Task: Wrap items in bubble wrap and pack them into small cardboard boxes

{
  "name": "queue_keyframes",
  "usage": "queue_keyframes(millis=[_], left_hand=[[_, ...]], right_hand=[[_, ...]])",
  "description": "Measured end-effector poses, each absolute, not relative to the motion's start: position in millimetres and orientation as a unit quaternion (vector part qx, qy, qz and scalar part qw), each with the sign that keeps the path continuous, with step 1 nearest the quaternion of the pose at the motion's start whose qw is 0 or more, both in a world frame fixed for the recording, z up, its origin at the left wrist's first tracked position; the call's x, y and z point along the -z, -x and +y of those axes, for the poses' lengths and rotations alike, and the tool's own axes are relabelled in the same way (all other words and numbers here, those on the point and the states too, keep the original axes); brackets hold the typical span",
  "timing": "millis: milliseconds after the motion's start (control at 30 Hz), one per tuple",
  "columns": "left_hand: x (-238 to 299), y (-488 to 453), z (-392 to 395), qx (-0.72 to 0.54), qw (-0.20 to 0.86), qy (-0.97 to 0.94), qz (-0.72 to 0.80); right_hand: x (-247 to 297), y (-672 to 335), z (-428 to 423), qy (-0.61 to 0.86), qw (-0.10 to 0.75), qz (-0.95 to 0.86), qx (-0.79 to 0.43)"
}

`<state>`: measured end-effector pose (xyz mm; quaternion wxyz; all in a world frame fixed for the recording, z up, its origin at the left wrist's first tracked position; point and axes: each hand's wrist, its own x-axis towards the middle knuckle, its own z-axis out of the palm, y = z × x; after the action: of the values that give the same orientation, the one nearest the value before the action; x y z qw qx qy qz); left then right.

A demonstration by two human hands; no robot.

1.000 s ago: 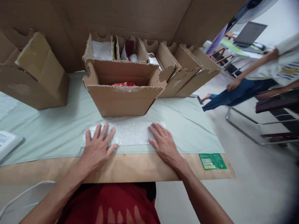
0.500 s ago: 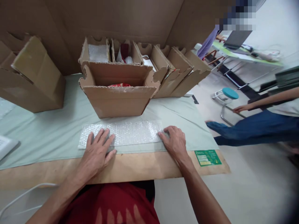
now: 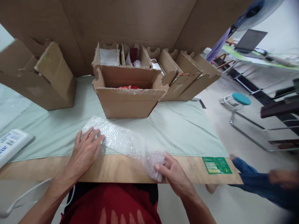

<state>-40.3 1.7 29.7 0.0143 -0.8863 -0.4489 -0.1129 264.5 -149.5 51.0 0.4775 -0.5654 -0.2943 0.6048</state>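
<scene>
A sheet of clear bubble wrap (image 3: 119,140) lies slanted across the pale green cloth (image 3: 182,130) on the table. My left hand (image 3: 85,149) rests flat on its left end with fingers spread. My right hand (image 3: 171,171) pinches the crumpled right end of the sheet at the table's front edge, lifted slightly off the wood. Just behind the sheet stands an open cardboard box (image 3: 127,99) with something red inside it.
More open cardboard boxes (image 3: 184,74) stand behind and to the right, another (image 3: 44,81) to the left. A white device (image 3: 11,144) lies at far left. A green label (image 3: 216,165) marks the table edge. A stool (image 3: 240,99) and a passing person's blue-clad leg (image 3: 259,183) are on the right.
My right hand took hold of the sheet's right end and pulled it toward me to the table edge, skewing the sheet. My left hand stays on the left end. The other person walked nearer.
</scene>
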Motion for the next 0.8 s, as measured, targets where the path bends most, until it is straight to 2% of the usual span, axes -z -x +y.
queue_keyframes(millis=[133,267,367,433,500,667,733,800], left_hand=[[-35.2,44.2,21.7,0.087,0.007,0.866,-0.492],[-41.9,38.1,11.8,0.164,-0.03,0.852,-0.497],[-52.7,34.2,-25.7,0.214,-0.14,0.893,-0.371],[-58.3,33.7,-53.4,0.192,-0.242,0.908,-0.284],[-59.3,33.8,-74.3,0.174,-0.316,0.893,-0.269],[-44.9,26.5,-89.6,0.259,-0.395,0.773,-0.423],[-37.8,22.0,-89.0,0.314,-0.368,0.726,-0.489],[-31.2,20.4,-88.6,0.352,-0.292,0.715,-0.529]], right_hand=[[-45.4,-225.8,-167.3,0.504,0.393,-0.292,-0.711],[-46.1,-202.2,-171.9,0.44,0.341,-0.31,-0.77],[-53.1,-200.2,-169.4,0.432,0.339,-0.305,-0.778],[-59.7,-201.7,-163.3,0.425,0.342,-0.316,-0.776],[-65.5,-201.3,-151.1,0.419,0.355,-0.336,-0.765],[-70.7,-189.7,-97.9,0.379,0.383,-0.454,-0.71],[-71.4,-186.8,-78.3,0.367,0.359,-0.509,-0.691],[-72.2,-187.5,-66.5,0.399,0.336,-0.565,-0.639]])
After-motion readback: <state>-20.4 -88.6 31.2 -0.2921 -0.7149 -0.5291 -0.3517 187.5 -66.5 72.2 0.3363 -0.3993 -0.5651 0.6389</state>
